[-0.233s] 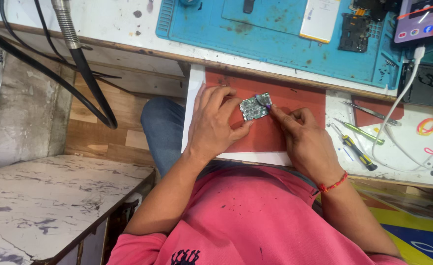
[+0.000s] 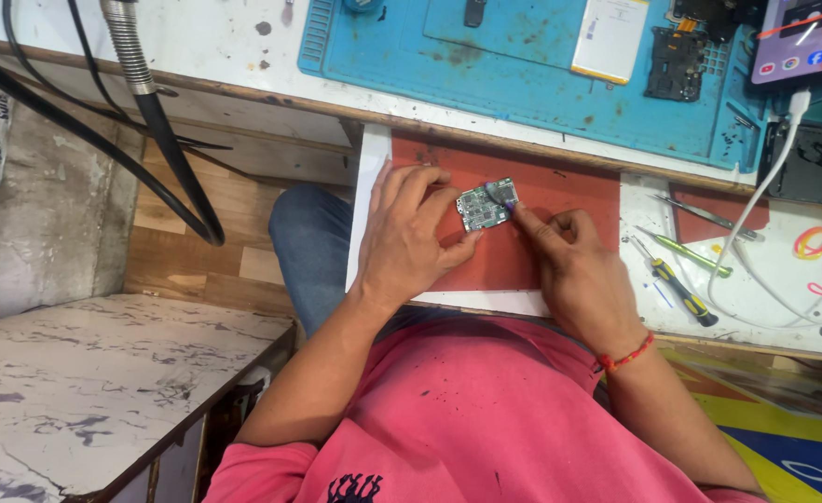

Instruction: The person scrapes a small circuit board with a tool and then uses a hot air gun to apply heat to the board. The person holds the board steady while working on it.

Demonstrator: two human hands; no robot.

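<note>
I see my left hand (image 2: 409,240) pinching a small rectangular green circuit board (image 2: 486,205), studded with metal parts, over the flat matte red mat (image 2: 569,200). My right hand (image 2: 574,265) curls narrowly, its fingertips (image 2: 515,210) touching the board's right edge. A yellow-handled screwdriver (image 2: 679,291) lies nearby on the scuffed white bench (image 2: 765,298).
</note>
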